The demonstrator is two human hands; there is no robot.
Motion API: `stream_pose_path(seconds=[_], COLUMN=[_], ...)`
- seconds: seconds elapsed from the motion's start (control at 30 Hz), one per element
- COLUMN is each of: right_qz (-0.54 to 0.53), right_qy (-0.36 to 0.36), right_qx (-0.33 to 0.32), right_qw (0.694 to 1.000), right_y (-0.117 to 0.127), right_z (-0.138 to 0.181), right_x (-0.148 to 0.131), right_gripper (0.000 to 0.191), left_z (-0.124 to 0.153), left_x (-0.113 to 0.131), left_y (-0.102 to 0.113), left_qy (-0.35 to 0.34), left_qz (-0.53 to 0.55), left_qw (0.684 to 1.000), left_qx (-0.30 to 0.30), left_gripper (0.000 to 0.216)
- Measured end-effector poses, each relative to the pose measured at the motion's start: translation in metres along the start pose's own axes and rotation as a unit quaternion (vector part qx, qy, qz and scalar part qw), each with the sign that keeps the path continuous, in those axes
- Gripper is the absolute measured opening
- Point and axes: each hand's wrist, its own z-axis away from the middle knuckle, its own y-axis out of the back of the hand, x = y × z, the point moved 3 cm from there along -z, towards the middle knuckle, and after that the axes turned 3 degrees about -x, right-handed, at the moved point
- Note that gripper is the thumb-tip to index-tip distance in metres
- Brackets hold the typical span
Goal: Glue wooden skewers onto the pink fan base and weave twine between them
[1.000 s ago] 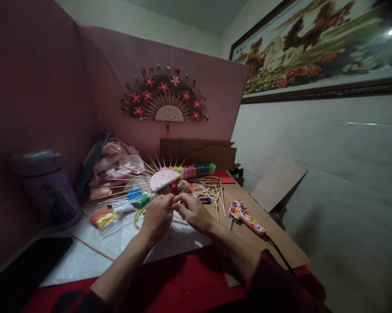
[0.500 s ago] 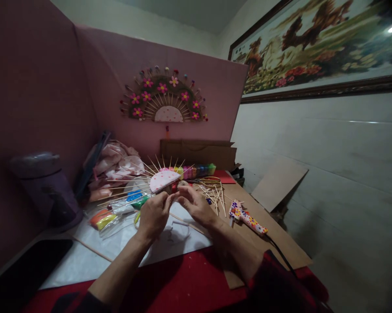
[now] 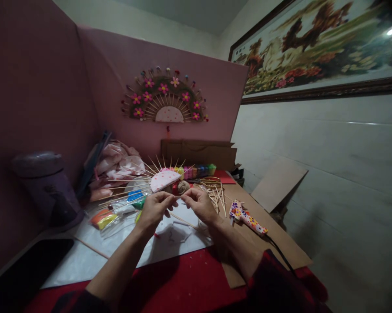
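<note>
My left hand (image 3: pixel 156 211) is closed in a pinch, thumb against forefinger. Facing it, my right hand (image 3: pixel 200 206) pinches too, their fingertips almost meeting above the white sheet (image 3: pixel 169 248). A thin string seems to run between the fingertips, mostly hidden by them. Just beyond the hands is a ball of twine (image 3: pixel 183 187). Behind the left hand lies a half-round pink dotted piece (image 3: pixel 165 180) with thin sticks fanning out from it. A small red bit (image 3: pixel 156 235) shows beneath the left hand.
Loose sticks (image 3: pixel 218 195) and a flowered glue gun (image 3: pixel 248 217) lie on cardboard at the right. Bagged coloured clay (image 3: pixel 103 218), a purple tumbler (image 3: pixel 50 191) and a dark phone-like slab (image 3: pixel 32 265) are at the left. A finished fan (image 3: pixel 169 114) hangs on the pink panel.
My hands have moved slightly apart and lower, uncovering the twine ball. The right fingers have drawn into a pinch. A red bit now shows below the left hand.
</note>
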Motion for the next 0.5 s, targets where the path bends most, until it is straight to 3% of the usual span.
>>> stream_pose_path(seconds=[0.1,0.17,0.3,0.4,0.5], right_qz=[0.009,0.027,0.113,0.131,0.137], right_qy=[0.019,0.027,0.052,0.073,0.094], right_qx=[0.019,0.025,0.036,0.021,0.010], right_qw=[1.000,0.999,0.992,0.989,0.986], right_y=[0.004,0.005,0.006,0.004,0.004], right_z=[-0.001,0.000,0.004,0.007,0.009], right_x=[0.001,0.001,-0.004,-0.009,-0.014], right_gripper=[0.021,0.019,0.014,0.013,0.012], left_z=[0.001,0.002,0.004,0.004,0.004], left_x=[0.001,0.002,0.009,0.012,0.008], left_y=[0.005,0.008,0.009,0.003,-0.002], left_qy=[0.020,0.004,-0.111,-0.172,-0.108], left_qz=[0.039,0.010,-0.119,-0.180,-0.192], left_qw=[0.999,0.998,0.978,0.964,0.975], left_qx=[0.017,0.059,0.134,0.093,0.037], left_gripper=[0.032,0.027,0.019,0.016,0.015])
